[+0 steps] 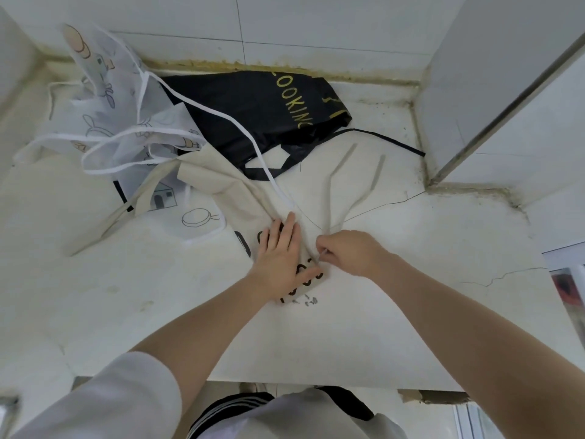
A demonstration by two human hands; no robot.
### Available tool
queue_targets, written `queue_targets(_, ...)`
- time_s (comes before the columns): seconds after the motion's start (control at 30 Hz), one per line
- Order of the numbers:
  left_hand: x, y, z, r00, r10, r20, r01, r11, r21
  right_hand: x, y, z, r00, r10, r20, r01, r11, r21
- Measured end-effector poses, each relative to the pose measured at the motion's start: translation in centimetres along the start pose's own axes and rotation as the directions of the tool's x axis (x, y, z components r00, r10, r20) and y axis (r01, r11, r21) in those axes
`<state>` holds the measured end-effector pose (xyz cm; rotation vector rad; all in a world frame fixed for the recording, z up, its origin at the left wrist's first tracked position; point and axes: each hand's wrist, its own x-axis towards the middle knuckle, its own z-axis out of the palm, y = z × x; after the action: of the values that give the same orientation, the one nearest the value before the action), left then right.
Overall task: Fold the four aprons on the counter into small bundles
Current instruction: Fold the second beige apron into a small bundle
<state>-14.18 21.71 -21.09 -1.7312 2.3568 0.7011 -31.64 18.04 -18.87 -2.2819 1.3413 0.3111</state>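
White marble table (411, 280), cracked from centre toward the right edge and again near the right rim. Behind the table, white tiled wall (285, 23), joined by a yellowed, stained seam of sealant (316, 69). To the right of the table, grey-white panel with a metal edge strip (506, 99) running diagonally. Dark specks and grime at the table's back right corner.

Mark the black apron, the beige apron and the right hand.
black apron (253, 106), head view, on the dark cloth left of the yellow lettering.
beige apron (240, 198), head view, on the creased cloth above the left hand.
right hand (351, 251), head view, on its back.
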Motion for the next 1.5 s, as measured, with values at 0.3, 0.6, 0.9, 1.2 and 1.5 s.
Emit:
queue_targets(0.3, -1.1, -0.6, 0.8, 0.988, -0.147, -0.046, 0.149, 0.988, 0.043, 1.7, -1.5, 0.2, 0.944, 0.325, -0.052, -0.312, 0.934, 0.173)
queue_targets(0.6, -1.3, -4.1, 0.4, 0.988, 0.022, -0.156, -0.086, 0.905, -0.418, -0.7, -3.5, 1.1, 0.971, -0.192, 0.139, 0.195, 0.981, -0.004)
queue_targets(0.9, -1.8, -5.7, -0.8, 0.959, -0.063, -0.277, -0.125, 0.783, -0.610, 0.3, -4.8, -0.1, 0.982, -0.186, 0.009, 0.186, 0.982, 0.004)
queue_targets(1.2, 0.9, -7.7, -1.9, 0.851, -0.499, -0.166, 0.351, 0.774, -0.526, 2.7, -5.1, -3.5, 0.981, 0.092, 0.172, -0.160, 0.885, 0.438)
queue_targets(1.5, 3.1, -9.7, -6.0, 0.809, -0.584, 0.057, 0.315, 0.350, -0.883, 6.7, -5.9, -3.4, 0.962, 0.205, 0.180, -0.256, 0.906, 0.336)
